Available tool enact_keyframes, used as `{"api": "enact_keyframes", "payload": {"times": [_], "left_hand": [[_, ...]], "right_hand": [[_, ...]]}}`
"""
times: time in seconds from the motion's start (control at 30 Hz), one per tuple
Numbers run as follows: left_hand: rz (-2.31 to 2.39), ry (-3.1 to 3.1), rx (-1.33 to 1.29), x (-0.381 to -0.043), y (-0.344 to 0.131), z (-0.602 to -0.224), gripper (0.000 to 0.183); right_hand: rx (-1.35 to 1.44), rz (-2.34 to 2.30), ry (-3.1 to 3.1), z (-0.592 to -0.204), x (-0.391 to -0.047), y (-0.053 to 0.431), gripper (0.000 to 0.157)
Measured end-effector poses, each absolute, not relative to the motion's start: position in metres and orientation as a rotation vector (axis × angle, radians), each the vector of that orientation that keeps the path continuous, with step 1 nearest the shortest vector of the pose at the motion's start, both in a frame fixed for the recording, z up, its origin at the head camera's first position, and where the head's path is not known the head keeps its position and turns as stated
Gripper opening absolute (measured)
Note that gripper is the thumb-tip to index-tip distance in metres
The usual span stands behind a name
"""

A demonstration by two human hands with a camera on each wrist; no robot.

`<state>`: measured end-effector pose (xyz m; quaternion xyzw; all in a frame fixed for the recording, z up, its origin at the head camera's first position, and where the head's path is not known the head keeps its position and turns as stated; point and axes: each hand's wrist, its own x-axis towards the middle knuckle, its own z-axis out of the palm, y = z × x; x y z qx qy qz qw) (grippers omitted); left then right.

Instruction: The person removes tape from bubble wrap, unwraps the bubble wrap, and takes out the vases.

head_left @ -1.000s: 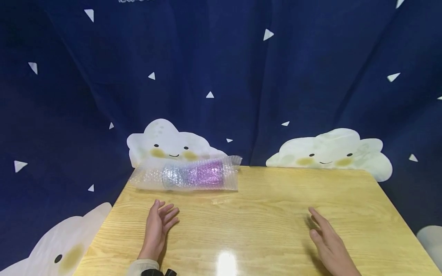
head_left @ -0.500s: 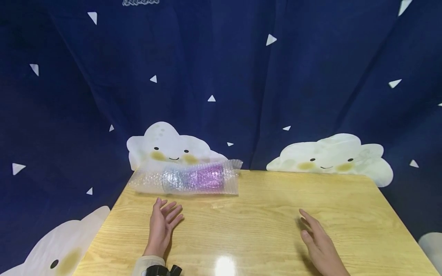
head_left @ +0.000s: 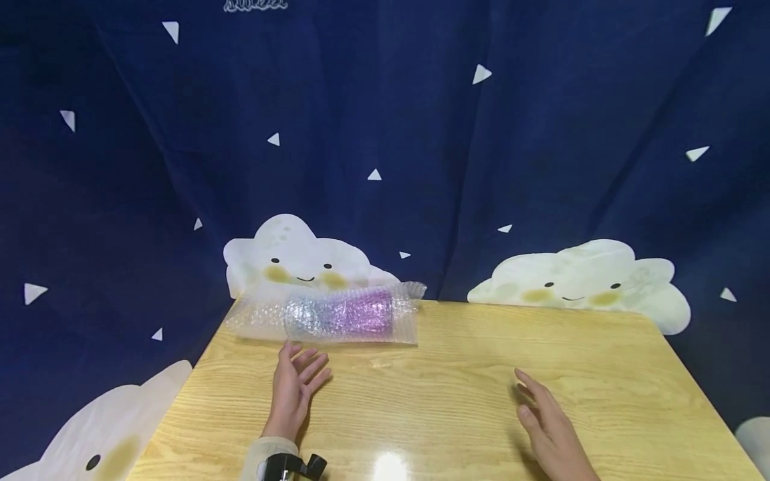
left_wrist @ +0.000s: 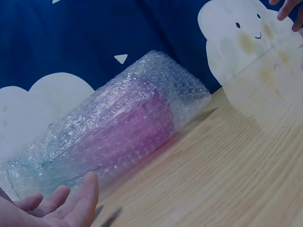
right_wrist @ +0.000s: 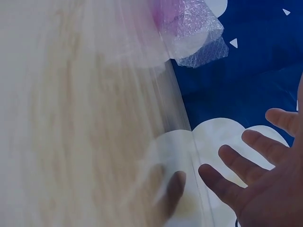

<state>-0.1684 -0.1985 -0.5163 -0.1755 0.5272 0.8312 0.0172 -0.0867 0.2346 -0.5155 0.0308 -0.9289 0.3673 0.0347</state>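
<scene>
A bubble-wrapped package point(head_left: 343, 314) lies along the back left of the wooden table point(head_left: 457, 401). Through the clear wrap shows something purple at one end and pale blue toward the other; its kind cannot be made out. My left hand point(head_left: 295, 386) is just in front of the package, palm turned up and inward, fingers loosely spread and holding nothing. In the left wrist view its fingertips point(left_wrist: 87, 189) come close to the wrap; whether they touch I cannot tell. My right hand point(head_left: 550, 424) hovers over the right side of the table, fingers extended, with nothing in it.
Behind the table hangs a dark blue curtain point(head_left: 337, 107) printed with white triangles and smiling clouds. The package lies close to the table's back edge point(head_left: 541, 307). A black strap device point(head_left: 295, 465) sits on the left wrist.
My left hand has moved a little rightward and closer to the package. The right hand has shifted slightly left. The package stays in place while the head view tilts slightly.
</scene>
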Motion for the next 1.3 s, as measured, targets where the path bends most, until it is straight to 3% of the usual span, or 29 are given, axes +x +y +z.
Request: {"api": "enact_keyframes", "payload": {"times": [0.43,0.83,1.3], "left_hand": [[2.575,1.605,-0.551,-0.175,-0.192,-0.526,0.079],[2.518,1.624,-0.458,-0.182,-0.187,-0.531,0.095],[2.49,1.638,-0.442,-0.186,-0.181,-0.532,0.093]], "right_hand": [[0.128,1.26,-2.825,-0.52,-0.089,0.225,0.048],[0.119,1.283,-2.802,-0.52,-0.086,0.221,0.046],[-0.022,1.275,-2.869,-0.517,-0.089,0.221,0.045]]}}
